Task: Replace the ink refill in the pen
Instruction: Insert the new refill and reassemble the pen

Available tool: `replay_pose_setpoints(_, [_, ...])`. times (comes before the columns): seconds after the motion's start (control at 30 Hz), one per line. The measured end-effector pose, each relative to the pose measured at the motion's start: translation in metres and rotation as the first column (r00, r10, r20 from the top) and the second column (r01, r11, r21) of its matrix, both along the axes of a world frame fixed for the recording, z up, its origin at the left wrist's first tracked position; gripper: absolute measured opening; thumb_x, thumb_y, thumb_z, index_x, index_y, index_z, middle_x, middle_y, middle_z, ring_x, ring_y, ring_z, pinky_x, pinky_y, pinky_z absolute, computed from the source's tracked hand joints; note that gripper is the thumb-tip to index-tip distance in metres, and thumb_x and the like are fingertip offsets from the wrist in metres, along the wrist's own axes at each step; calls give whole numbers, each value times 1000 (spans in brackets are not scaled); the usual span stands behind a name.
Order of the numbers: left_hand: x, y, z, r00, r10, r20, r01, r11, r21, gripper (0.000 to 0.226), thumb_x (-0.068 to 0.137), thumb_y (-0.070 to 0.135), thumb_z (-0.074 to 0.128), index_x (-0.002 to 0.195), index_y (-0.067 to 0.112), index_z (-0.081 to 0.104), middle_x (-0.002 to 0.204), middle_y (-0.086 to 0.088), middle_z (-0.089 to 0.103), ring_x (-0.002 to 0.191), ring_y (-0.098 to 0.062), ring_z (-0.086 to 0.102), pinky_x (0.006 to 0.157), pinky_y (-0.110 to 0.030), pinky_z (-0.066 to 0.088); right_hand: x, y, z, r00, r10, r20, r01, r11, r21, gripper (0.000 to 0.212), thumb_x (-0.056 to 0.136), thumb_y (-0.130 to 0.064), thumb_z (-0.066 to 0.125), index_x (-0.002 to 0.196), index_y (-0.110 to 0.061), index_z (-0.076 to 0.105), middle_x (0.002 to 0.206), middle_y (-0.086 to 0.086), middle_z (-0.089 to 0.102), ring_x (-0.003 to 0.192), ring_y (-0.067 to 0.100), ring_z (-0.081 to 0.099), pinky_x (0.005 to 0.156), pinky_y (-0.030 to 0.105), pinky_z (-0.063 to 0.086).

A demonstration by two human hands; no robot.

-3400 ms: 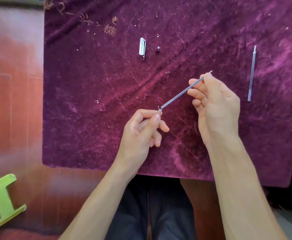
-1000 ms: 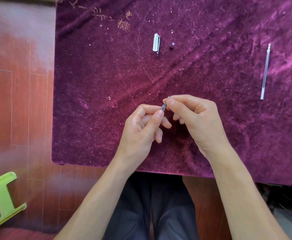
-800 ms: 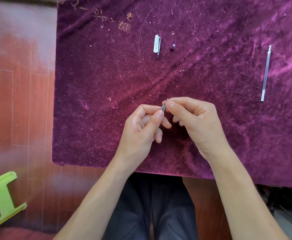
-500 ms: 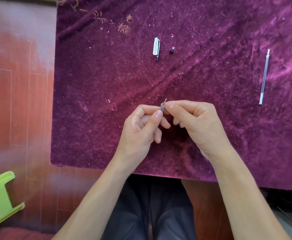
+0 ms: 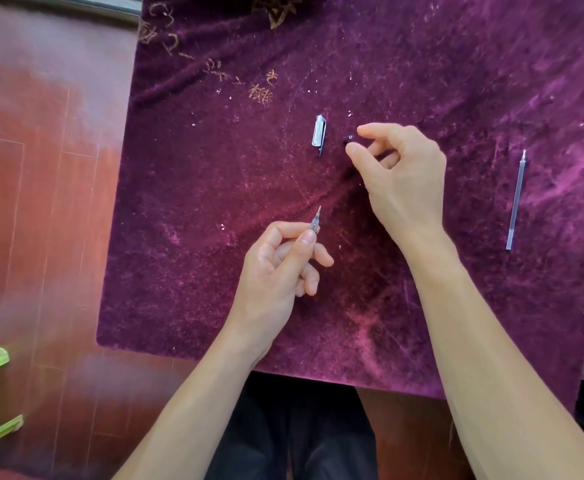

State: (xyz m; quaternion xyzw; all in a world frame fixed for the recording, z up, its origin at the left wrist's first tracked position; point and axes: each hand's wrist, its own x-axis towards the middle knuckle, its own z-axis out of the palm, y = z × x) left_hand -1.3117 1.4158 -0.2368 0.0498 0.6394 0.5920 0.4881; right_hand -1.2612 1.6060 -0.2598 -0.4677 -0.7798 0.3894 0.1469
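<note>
Closest to you, your left hand (image 5: 278,268) was pinching the pen (image 5: 315,221) between thumb and finger, so only its thin pointed tip poked out above your fist. The rest of the pen was hidden in your hand. A bit farther out, your right hand (image 5: 401,171) was holding nothing, with thumb and first finger parted just beside a tiny dark cap piece (image 5: 350,137) on the purple cloth (image 5: 214,188). Next to that lay a small silver clip (image 5: 319,135). Off to your right, well apart from both hands, a long thin refill (image 5: 516,199) lay flat on the cloth. I think the tiny piece could slip away, because it is so small and the fuzzy cloth could hide it if your fingers bumped it. The pen tip might also poke the cloth if your hand dropped. Far away, gold stitched marks (image 5: 261,93) showed on the cloth, but I could not read them.
</note>
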Motion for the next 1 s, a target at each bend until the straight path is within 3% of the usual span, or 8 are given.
replay_pose_setpoints(0.37, [-2,-5,-3,1000,26,-3,-26,999,-19,11,104,27,55,102,25,65,82,-1,74,50,-7,53,53,-18,45,-12,5,-3,999,-18,30,18,1000,-17,16,95,-29,76,108,-22,83,93,-6,75,71,13,70,84,28,59])
replay_pose_setpoints(0.53, [-1,-6,-1,1000,23,-8,-23,1000,-18,11,105,26,54,105,21,64,82,-1,73,50,-6,53,53,-18,45,-5,6,3,1000,-16,13,17,999,-46,15,93,-32,76,104,-26,84,91,-12,78,60,-4,64,71,7,50])
replay_pose_setpoints(0.67, [1,-5,1,1000,15,-12,-16,1000,-17,13,105,25,54,107,17,63,81,-1,73,50,-6,53,52,-19,45,16,-7,15,985,-99,-140,60,964,-258,13,91,-28,81,102,-23,86,86,-12,83,58,-3,69,65,13,54])
replay_pose_setpoints(0.83, [5,-5,1,999,-6,-36,6,1000,-21,14,105,23,55,108,13,63,80,-1,72,49,-8,52,51,-19,44,49,-35,22,951,-190,-243,-1,785,-620,16,86,-36,83,101,-30,86,93,7,84,65,3,67,69,22,49])
replay_pose_setpoints(1.0, [13,-5,1,999,-30,-28,29,999,-12,12,104,18,55,107,9,63,77,-2,72,48,-9,51,49,-21,42,67,-52,18,940,-211,-268,-47,698,-714,13,95,-23,78,104,-27,86,99,2,85,65,4,65,63,18,49])
